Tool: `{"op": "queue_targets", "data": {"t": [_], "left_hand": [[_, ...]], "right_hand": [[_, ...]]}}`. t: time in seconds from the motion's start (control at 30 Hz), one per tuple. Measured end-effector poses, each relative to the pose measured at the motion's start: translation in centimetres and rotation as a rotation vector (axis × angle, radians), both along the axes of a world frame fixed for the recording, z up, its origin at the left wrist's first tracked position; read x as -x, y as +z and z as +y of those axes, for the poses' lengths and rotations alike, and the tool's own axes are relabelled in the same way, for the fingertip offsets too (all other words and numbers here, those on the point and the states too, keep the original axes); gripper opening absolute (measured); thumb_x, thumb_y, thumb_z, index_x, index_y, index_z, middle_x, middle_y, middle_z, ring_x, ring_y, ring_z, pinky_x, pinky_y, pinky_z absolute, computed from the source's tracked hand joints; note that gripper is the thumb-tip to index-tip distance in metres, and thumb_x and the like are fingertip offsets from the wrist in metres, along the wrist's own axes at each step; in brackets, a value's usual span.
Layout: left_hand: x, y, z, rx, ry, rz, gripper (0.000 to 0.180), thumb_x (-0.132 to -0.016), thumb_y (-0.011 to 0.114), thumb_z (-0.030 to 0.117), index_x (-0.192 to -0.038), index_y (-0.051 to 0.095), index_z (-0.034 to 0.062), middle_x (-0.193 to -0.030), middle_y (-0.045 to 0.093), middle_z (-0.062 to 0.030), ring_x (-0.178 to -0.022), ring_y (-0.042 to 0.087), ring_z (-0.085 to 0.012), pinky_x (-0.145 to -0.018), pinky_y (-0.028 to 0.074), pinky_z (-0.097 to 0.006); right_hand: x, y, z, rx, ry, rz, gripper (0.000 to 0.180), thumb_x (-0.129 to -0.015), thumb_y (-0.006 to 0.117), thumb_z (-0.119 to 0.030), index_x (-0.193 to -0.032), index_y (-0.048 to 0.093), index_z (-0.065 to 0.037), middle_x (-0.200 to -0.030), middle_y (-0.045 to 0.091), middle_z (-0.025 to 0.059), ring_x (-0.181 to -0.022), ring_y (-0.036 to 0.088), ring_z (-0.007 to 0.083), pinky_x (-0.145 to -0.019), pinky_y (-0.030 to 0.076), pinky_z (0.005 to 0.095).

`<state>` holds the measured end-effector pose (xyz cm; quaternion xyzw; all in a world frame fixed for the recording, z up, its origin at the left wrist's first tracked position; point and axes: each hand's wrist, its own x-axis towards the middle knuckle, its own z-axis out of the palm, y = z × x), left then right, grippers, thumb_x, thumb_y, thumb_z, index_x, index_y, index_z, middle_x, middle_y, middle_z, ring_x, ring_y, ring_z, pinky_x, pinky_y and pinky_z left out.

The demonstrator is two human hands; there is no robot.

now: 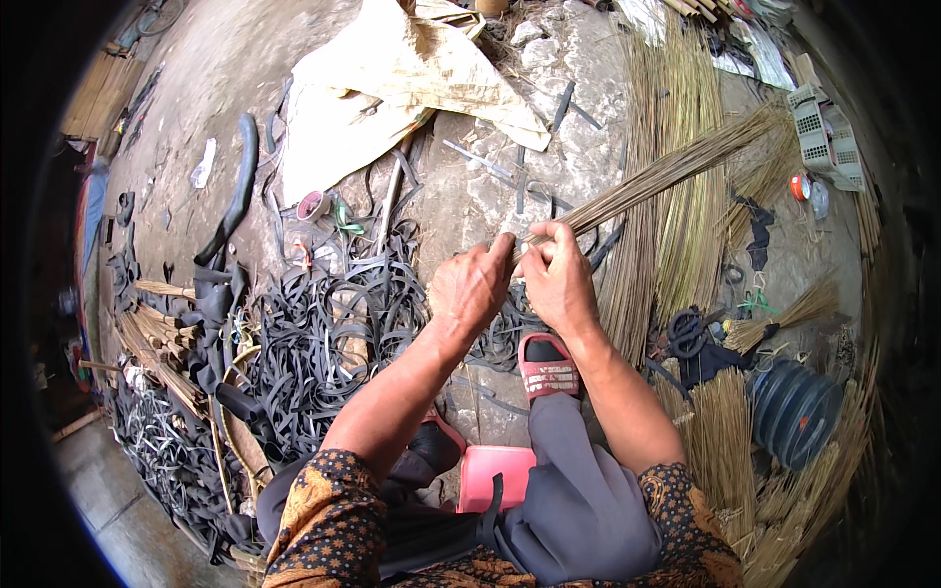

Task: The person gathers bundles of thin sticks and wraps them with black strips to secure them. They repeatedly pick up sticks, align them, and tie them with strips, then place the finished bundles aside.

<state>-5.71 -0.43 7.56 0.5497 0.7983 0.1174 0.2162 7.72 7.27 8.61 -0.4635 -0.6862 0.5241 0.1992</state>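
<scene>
A long bundle of thin brown broom sticks (676,167) slants up and right from my hands, its far end near a pale plastic crate. My left hand (473,286) is wrapped round the near end of the bundle. Right beside it, my right hand (559,279) grips the same sticks, its thumb and forefinger close to the left fingers. Whether a strip of binding lies under the fingers I cannot tell. Under my forearms, a heap of black rubber strips (328,314) spreads to the left.
Loose broom sticks (691,157) lie in long rows at the right. Behind are a cream sack (392,88) and a small cup (313,206). A plastic crate (825,137), scissors (688,333) and a blue ribbed bottle (796,412) stand to the right. A pink stool (490,475) shows between my legs.
</scene>
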Motion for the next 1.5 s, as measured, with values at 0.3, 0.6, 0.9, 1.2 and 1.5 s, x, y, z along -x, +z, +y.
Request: {"op": "queue_targets", "data": {"t": [0.3,0.6,0.9,1.2,1.5], "left_hand": [[1.1,3.7,-2.0,0.144,-0.121,-0.712,0.037,-0.093,0.080,0.019,-0.124,0.061,0.0087,-0.071,0.062,-0.0089,-0.065,0.057,-0.0153,-0.062,0.047,-0.037],[1.6,6.6,-1.4,0.674,-0.315,-1.571,0.040,-0.099,0.078,0.022,-0.133,0.062,0.0088,-0.074,0.055,0.0066,-0.059,0.049,-0.0048,-0.052,0.043,-0.024],[-2.0,2.2,-0.8,0.263,-0.055,-0.282,0.055,-0.098,0.070,0.036,-0.143,0.049,0.0116,-0.088,0.072,-0.0236,-0.086,0.073,-0.0429,-0.077,0.057,-0.055],[-4.4,-0.8,-3.2,0.155,-0.031,-0.144,0.033,-0.099,0.061,0.024,-0.130,0.053,0.0162,-0.100,0.069,-0.0177,-0.087,0.072,-0.0451,-0.072,0.058,-0.056],[-2.4,-1.1,-2.4,-0.024,0.065,0.004,0.058,-0.099,0.060,0.019,-0.155,0.047,0.0248,-0.096,0.067,-0.0166,-0.076,0.073,-0.0381,-0.064,0.059,-0.051]], "right_hand": [[-8.3,-2.0,-0.2,-0.067,0.359,-0.154,0.018,-0.106,0.056,-0.015,-0.112,0.066,-0.002,-0.097,0.076,0.0214,-0.089,0.077,0.0370,-0.072,0.059,0.0467],[-6.2,0.1,3.2,-0.881,0.652,0.226,0.013,-0.096,0.069,-0.019,-0.100,0.065,-0.007,-0.084,0.071,0.0053,-0.072,0.069,0.0264,-0.062,0.053,0.0404],[-5.0,8.2,3.7,-0.141,0.439,-0.555,0.030,-0.104,0.059,-0.030,-0.110,0.074,-0.004,-0.087,0.073,0.0247,-0.087,0.072,0.0450,-0.081,0.057,0.0530],[-1.6,2.6,2.3,0.184,0.324,-0.359,0.037,-0.099,0.068,-0.034,-0.098,0.076,0.002,-0.084,0.077,0.0233,-0.076,0.078,0.0284,-0.068,0.060,0.0400],[-5.5,1.4,-2.6,0.426,0.070,0.098,0.031,-0.112,0.055,-0.028,-0.114,0.067,0.001,-0.088,0.073,0.0101,-0.078,0.071,0.0149,-0.068,0.057,0.0310]]}}
